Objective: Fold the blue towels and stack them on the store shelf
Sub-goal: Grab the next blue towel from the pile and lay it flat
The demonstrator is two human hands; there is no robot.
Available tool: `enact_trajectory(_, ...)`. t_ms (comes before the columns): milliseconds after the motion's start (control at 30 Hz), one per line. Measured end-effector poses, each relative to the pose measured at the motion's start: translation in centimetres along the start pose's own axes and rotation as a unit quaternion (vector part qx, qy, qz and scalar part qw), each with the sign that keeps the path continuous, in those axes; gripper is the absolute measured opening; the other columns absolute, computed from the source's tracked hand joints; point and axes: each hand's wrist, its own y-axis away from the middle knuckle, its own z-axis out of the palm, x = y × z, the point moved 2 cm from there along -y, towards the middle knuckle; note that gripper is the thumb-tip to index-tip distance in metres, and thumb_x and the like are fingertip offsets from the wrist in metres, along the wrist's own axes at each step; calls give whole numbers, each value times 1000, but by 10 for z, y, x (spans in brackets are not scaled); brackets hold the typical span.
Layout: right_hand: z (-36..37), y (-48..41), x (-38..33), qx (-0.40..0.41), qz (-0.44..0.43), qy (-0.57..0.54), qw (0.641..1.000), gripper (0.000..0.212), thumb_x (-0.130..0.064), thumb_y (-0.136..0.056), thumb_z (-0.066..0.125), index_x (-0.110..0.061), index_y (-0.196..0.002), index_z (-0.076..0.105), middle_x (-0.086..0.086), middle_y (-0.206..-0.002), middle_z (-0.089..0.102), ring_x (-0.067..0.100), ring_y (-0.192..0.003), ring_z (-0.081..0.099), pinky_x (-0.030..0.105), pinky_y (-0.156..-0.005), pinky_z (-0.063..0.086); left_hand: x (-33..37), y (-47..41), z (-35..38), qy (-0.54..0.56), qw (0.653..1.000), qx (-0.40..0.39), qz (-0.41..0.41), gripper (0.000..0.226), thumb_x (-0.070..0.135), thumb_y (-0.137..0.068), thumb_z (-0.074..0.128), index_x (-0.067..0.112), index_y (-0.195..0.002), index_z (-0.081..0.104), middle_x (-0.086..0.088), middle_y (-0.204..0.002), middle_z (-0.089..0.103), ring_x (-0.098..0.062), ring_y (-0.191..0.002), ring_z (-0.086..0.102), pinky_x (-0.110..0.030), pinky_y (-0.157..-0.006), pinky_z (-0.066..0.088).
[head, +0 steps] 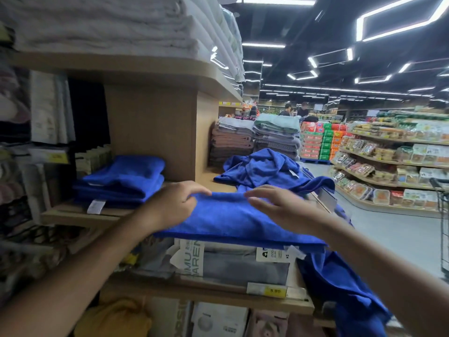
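At left centre of the frame, a folded stack (pixel 119 181) is sitting on the shelf (pixel 80 215). In the middle, the left hand (pixel 170 205) is gripping the far edge of the blue towel (pixel 226 220), seemingly finishing a fold. The right hand (pixel 279 205) is spreading straight fingers over it. The next move is probably carrying it left onto the stack.

Blue towel (pixel 233 217); white towels (pixel 109 23); tan shelf (pixel 150 127).

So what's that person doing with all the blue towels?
A person is folding a blue towel on top of some packaged goods in a store. The left hand curls over the towel's far edge, and the right hand spreads flat over it. A few folded blue towels already sit on the shelf to the left, and a rumpled heap of blue towels waits behind.
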Motion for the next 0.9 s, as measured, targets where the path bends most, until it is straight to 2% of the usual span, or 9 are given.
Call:
enact_trajectory(67,30,-27,-11,-46,14,46,998,47,-45,-105,43,-21,-144,51,-1,-150,49,18,-139,42,39,-113,34,8,-24,26,-78,995,-55,-25,44,21,-94,37,28,-130,61,7,-140,59,-15,-126,54,-37,-108,42)
enact_trajectory(133,50,-41,-10,-65,51,86,993,55,-53,-104,37,-17,-144,47,1,-156,41,22,-146,32,43,-116,29,7,-35,47,-135,983,-103,-67,40,31,-102,33,21,-136,52,0,-150,49,-19,-135,46,-42,-113,36)
enact_trajectory(200,55,-43,1,-73,83,110,988,69,-66,-100,30,-19,-150,40,-4,-163,32,18,-152,22,41,-119,22,-1,-36,56,-165,972,-135,-96,52,41,-104,27,24,-151,39,5,-162,32,-14,-149,28,-43,-121,23)
enact_trajectory(267,51,-35,18,-92,102,129,982,82,-76,-96,22,-23,-158,27,-8,-169,17,14,-155,11,40,-123,13,-6,-34,57,-174,967,-156,-99,58,47,-104,21,28,-159,22,12,-167,15,-6,-153,11,-41,-126,9)
enact_trajectory(400,33,-10,55,-123,154,152,969,92,-83,-90,15,-27,-163,9,-9,-171,2,11,-156,1,39,-124,6,-3,-32,56,-181,960,-183,-106,60,49,-104,17,28,-161,14,15,-168,6,-3,-153,3,-38,-125,1)
enact_trajectory(600,15,24,98,-80,216,148,962,92,-81,-91,20,-23,-162,15,-6,-170,9,13,-156,6,37,-126,8,3,-28,55,-198,959,-173,-103,66,56,-103,20,27,-161,14,15,-168,6,-2,-153,2,-39,-126,2)
enact_trajectory(767,13,42,110,8,271,108,957,112,-96,-68,13,-28,-156,31,-3,-163,33,22,-147,31,40,-117,25,3,-27,55,-202,959,-171,-100,67,58,-102,19,27,-161,13,15,-168,6,-3,-153,2,-39,-126,3)
enact_trajectory(833,14,40,110,15,287,108,952,108,-94,-73,17,-25,-155,34,0,-160,38,24,-144,35,40,-114,28,3,-26,56,-206,958,-172,-100,67,58,-102,19,27,-161,13,14,-168,6,-4,-154,2,-39,-126,2)
enact_trajectory(900,13,37,108,21,290,107,951,92,-86,-82,28,-25,-150,40,0,-155,44,25,-139,40,41,-111,32,2,-27,57,-209,957,-171,-101,67,58,-102,19,27,-161,12,14,-168,6,-4,-154,2,-39,-125,2)
